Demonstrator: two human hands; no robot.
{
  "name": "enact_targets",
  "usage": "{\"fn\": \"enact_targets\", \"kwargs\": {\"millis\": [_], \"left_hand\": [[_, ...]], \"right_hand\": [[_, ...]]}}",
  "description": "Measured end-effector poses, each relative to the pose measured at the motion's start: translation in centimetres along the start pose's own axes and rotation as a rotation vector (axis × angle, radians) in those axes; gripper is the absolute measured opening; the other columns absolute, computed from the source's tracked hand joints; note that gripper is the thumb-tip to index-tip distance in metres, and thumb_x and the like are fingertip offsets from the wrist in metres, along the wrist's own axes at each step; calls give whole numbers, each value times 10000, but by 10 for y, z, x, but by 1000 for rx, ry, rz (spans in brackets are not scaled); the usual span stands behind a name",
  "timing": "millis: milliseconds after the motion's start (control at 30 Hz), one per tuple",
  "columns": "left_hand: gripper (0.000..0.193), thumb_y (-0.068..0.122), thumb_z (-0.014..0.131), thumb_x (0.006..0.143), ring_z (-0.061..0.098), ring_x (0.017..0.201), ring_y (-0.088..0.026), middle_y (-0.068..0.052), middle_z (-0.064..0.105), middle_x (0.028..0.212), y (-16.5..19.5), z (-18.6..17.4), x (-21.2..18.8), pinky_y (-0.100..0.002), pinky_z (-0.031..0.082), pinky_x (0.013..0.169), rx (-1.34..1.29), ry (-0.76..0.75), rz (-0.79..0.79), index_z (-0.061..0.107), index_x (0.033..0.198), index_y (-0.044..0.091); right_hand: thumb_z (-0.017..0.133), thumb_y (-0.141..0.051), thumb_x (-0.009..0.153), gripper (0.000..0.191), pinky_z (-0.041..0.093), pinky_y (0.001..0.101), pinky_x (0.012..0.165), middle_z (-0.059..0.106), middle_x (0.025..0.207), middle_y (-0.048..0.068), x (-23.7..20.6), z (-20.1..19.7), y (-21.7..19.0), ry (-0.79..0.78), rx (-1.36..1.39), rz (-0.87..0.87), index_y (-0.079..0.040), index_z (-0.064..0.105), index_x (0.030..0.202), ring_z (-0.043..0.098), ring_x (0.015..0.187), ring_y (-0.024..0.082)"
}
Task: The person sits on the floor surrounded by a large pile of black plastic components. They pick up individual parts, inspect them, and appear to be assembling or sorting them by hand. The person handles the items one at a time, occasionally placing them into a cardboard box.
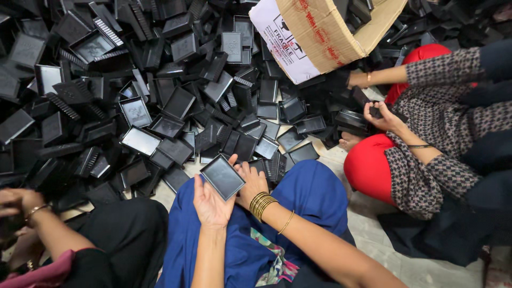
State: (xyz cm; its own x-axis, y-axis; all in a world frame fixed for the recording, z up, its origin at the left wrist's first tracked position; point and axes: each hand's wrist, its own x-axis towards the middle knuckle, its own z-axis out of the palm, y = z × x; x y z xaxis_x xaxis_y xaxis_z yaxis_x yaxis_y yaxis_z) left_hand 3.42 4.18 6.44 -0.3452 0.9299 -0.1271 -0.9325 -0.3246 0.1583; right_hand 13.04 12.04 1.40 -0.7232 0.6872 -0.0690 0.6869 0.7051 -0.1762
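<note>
Floor heaped with black trays (133, 112); both hands (210, 205) clasp 1 shallow, square, dark tray (222, 177).

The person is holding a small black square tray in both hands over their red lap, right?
Not quite: the lap is blue, not red, as the head view shows. The left hand and right hand do hold the small black square tray.
</note>
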Motion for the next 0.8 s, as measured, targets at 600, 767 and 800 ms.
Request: {"fn": "enact_targets", "kwargs": {"millis": [600, 767, 800], "left_hand": [[484, 410, 420, 1070, 603, 1140, -128, -29, 610, 1290, -22, -26, 19, -283, 498, 984, 541, 180, 261, 502, 1445, 114], [486, 402, 416, 1088, 584, 1116, -127, -38, 592, 1244, -22, -18, 15, -284, 490, 970, 676, 168, 241, 503, 1452, 94], [491, 406, 422, 1084, 583, 1114, -131, -42, 591, 1238, -22, -18, 14, -288, 491, 968, 659, 163, 234, 500, 1452, 91]], "right_hand": [[723, -102, 867, 584, 533, 347, 999, 680, 1294, 157, -20, -56, 40, -5, 1380, 67, -46, 508, 1407, 663, 1170, 200], [738, -121, 856, 673, 546, 332, 981, 693, 1286, 118, -35, -80, 13, -65, 1155, 105, -107, 491, 1482, 694, 1131, 180], [742, -123, 849, 683, 549, 332, 974, 694, 1281, 108, -36, -83, 11, -70, 1135, 118, -117, 495, 1485, 699, 1127, 177]]}}
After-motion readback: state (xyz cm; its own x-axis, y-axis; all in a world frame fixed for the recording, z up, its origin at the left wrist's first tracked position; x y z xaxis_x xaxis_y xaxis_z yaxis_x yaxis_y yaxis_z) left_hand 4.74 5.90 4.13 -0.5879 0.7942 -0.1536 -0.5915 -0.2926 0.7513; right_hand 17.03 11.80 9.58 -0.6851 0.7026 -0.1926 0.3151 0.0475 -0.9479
